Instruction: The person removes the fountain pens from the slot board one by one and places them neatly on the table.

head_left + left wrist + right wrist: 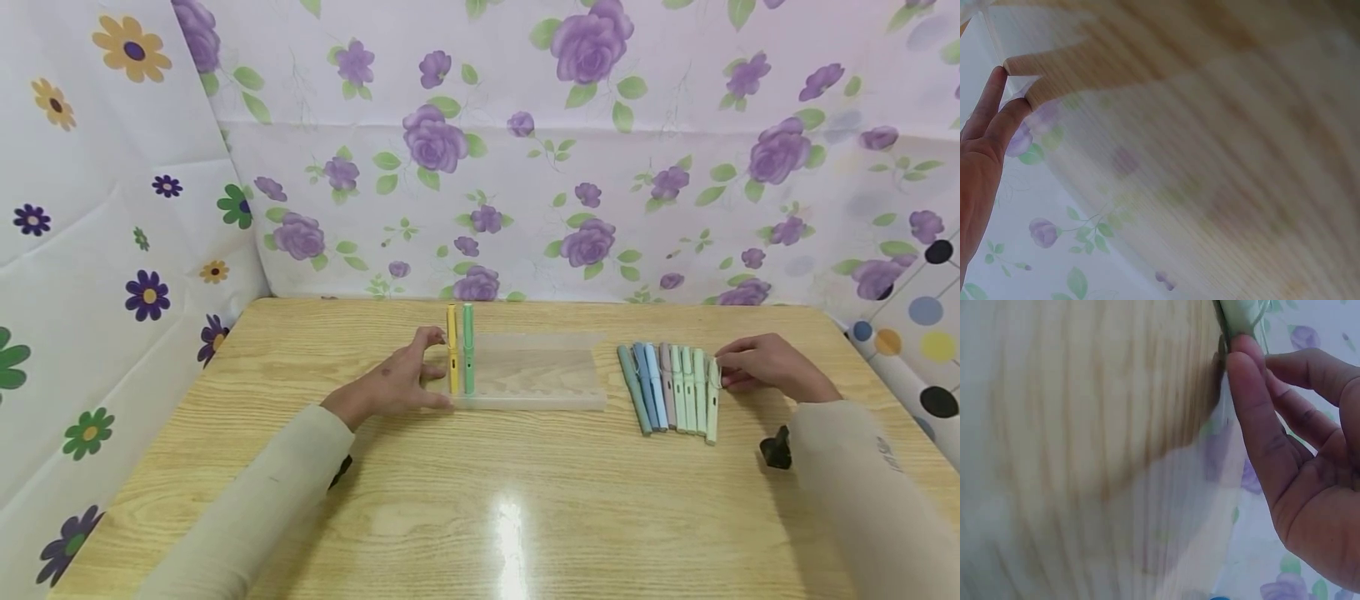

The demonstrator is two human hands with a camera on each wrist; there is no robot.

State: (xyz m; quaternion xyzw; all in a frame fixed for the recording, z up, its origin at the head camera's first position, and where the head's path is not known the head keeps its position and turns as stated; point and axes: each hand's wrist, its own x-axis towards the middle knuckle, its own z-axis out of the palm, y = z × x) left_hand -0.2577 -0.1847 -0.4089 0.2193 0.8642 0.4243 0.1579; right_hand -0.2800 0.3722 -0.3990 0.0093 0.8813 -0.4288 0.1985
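At the left end of a clear plastic pen rack (532, 402), my left hand (393, 379) grips it, with the thumb at the front edge and the index finger toward the back. A yellow pen (453, 358) and a green pen (468, 354) lie side by side in the rack near that hand. My right hand (772, 367) pinches the clip end of a pale green pen (712, 412), the rightmost in a row on the table. In the right wrist view, thumb and fingertips meet at the pale green pen (1240, 315).
Several more capped pens lie left of the pinched one: a dark green pen (634, 390), blue ones, a mauve pen (667, 387) and light green ones. The wooden table (420, 500) ends at a flowered cloth (510, 208) behind.
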